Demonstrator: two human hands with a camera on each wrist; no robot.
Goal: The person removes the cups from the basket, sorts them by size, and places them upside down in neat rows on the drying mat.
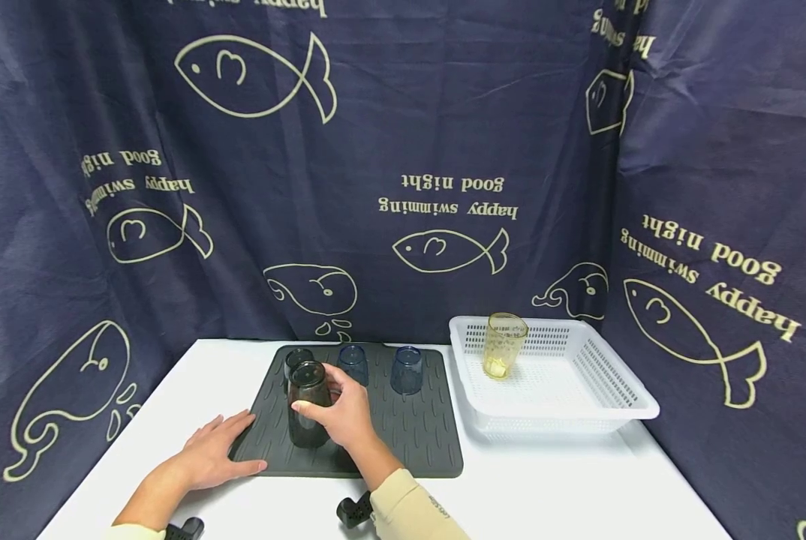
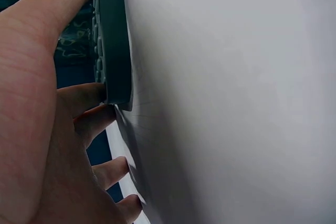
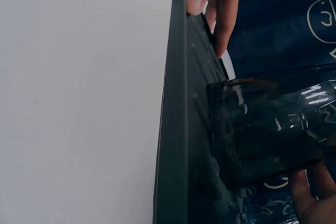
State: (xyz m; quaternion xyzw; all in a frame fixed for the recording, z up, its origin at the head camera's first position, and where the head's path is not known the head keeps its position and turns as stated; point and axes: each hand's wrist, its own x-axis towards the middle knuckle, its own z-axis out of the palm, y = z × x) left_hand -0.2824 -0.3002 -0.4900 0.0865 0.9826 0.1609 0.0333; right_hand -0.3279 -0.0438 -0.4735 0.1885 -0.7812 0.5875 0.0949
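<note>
A white table (image 1: 565, 480) carries a dark grey ribbed mat (image 1: 416, 435) toward its left and a white plastic basket (image 1: 619, 394) at its back right corner, just beside the mat's right edge. The right hand (image 1: 338, 412) wraps its fingers and thumb round a dark smoked glass (image 1: 307, 409), which stands mouth down on the mat's front left part; the right wrist view shows the glass's rim sitting on or very close to the ribbed surface, though actual contact cannot be confirmed. The left hand (image 1: 215, 450) lies flat with straight fingers at the mat's front left corner, thumb along the mat's front edge and fingers on the mat's left edge and the table; it holds nothing. The left wrist view confirms the fingers pressing against the mat's edge. Behind the held glass, a second dark glass (image 1: 298, 360) stands near the mat's back left corner, partly hidden. Two blue glasses, one (image 1: 353, 364) just right of it and another (image 1: 406, 369) further right, stand mouth down along the mat's back edge, apart from each other. A yellow glass (image 1: 503, 346) stands upright inside the basket, near its back left corner. A navy cloth (image 1: 403, 150) printed with fish and whales hangs behind and to both sides of the table.
</note>
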